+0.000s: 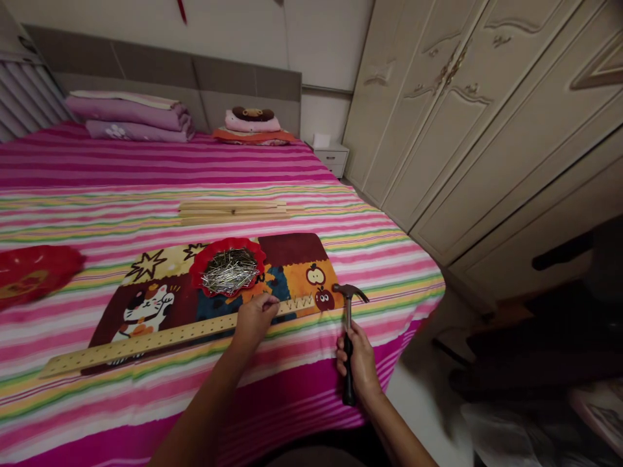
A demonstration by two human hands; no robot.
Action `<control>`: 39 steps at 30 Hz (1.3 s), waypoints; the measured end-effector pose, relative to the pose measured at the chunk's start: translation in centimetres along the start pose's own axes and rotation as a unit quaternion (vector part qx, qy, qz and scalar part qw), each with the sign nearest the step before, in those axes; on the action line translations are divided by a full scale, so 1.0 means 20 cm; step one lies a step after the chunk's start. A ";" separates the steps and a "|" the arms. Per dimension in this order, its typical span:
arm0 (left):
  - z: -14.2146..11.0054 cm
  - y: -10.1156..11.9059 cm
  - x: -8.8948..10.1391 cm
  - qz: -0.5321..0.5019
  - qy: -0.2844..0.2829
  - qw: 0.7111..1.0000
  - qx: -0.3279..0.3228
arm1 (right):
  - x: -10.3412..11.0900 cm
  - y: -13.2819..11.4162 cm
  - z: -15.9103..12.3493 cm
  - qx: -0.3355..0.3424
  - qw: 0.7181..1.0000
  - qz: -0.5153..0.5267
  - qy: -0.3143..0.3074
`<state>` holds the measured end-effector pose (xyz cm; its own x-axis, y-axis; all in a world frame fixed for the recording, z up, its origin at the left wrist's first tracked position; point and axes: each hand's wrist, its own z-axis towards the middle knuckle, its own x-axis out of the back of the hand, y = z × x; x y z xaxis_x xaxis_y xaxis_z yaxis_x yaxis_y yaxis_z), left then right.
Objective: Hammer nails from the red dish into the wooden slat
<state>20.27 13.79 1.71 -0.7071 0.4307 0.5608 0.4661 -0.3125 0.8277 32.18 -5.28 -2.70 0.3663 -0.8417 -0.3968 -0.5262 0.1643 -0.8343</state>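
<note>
My right hand (pixel 360 360) is wrapped round the black handle of a claw hammer (pixel 348 318), its metal head raised at the right end of a wooden strip (pixel 180 333). Small holes dot this long pale strip, and several nails (pixel 299 302) stand upright near its right end. Just left of those nails, my left hand (pixel 256 318) rests at the strip with thumb and fingertips pinched together; whatever is between them is too small to make out. Behind that hand sits a red scalloped dish (pixel 197 269) heaped with loose nails (pixel 231 269).
Under the strip and dish lies a patterned mat (pixel 292 246) on a striped bedspread (pixel 146 415). More wooden strips (pixel 233 212) lie farther back. A second red dish (pixel 63 259) is at the left. Folded bedding (pixel 131 117) is by the headboard; a wardrobe (pixel 487 130) stands right.
</note>
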 end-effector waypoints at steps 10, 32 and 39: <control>0.00 0.01 -0.01 0.005 0.013 1.000 -0.012 | -0.10 -0.21 -0.19 0.213 0.900 -0.346 -0.159; -0.01 -0.01 -0.03 0.034 0.017 0.999 -0.011 | -0.15 -0.24 -0.17 0.210 0.885 -0.391 -0.142; -0.03 -0.02 -0.03 0.007 0.021 0.999 -0.032 | -0.06 -0.08 0.00 0.042 0.992 -0.121 0.010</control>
<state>20.19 13.13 1.13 -0.7234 0.3909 0.5691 0.4418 -0.3713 0.8167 32.56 -4.55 -0.81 0.4587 -0.8714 -0.1741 -0.3588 -0.0024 -0.9334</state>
